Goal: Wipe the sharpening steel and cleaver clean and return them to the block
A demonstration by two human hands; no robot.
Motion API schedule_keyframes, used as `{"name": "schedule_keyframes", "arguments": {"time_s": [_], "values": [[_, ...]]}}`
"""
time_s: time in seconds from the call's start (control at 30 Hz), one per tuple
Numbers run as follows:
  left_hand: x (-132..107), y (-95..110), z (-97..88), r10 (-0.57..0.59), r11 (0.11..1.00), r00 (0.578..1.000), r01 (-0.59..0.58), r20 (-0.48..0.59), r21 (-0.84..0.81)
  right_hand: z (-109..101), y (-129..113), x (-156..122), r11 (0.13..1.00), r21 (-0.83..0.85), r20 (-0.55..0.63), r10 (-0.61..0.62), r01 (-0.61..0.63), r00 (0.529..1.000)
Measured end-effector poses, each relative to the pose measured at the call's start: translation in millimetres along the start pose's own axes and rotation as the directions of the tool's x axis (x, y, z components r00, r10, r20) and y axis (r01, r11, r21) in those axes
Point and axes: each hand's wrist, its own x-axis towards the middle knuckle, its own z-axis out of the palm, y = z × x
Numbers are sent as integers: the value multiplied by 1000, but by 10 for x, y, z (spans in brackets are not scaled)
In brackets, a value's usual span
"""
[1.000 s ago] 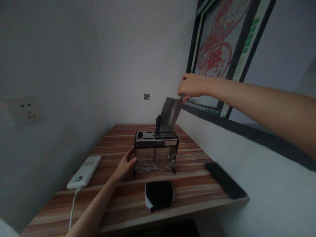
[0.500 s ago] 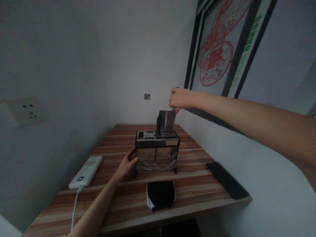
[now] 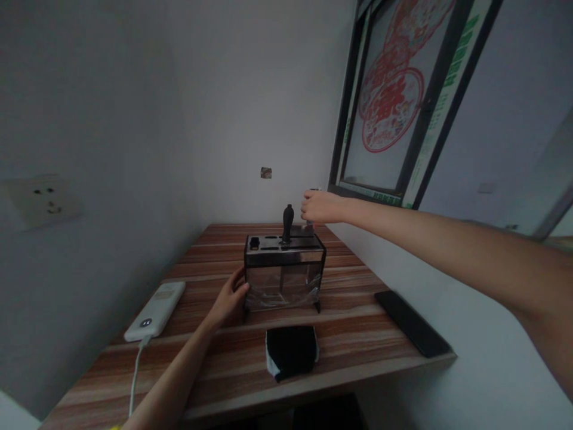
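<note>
A steel knife rack (image 3: 283, 258) with clear sides stands on the wooden table (image 3: 349, 334). My right hand (image 3: 319, 206) is closed on the handle of a cleaver, whose blade has sunk almost wholly into the rack's back right slot; only a sliver of it (image 3: 308, 227) shows. A black-handled knife (image 3: 287, 223) stands in a middle slot just left of that hand. My left hand (image 3: 230, 296) rests against the rack's lower left side, fingers curved round its corner.
A white power bank (image 3: 154, 310) with a cable lies at the table's left. A black pouch (image 3: 290, 351) sits near the front edge, a dark phone (image 3: 412, 323) at the right edge. Walls close in left and behind; a window (image 3: 394, 101) stands at the right.
My right hand has come down and to the left, lowering the cleaver blade from above the rack into its slot. My left hand has stayed on the rack.
</note>
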Motion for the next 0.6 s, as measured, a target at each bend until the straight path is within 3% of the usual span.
{"name": "schedule_keyframes", "arguments": {"time_s": [0.23, 0.6], "values": [[-5, -4, 8, 7, 1000, 1000, -6, 12, -7, 125, -117, -4, 994, 102, -25, -26, 28, 999], [7, -29, -22, 40, 999, 999, -40, 12, -5, 74, -282, 79, 995, 94, -1, -33, 33, 999]]}}
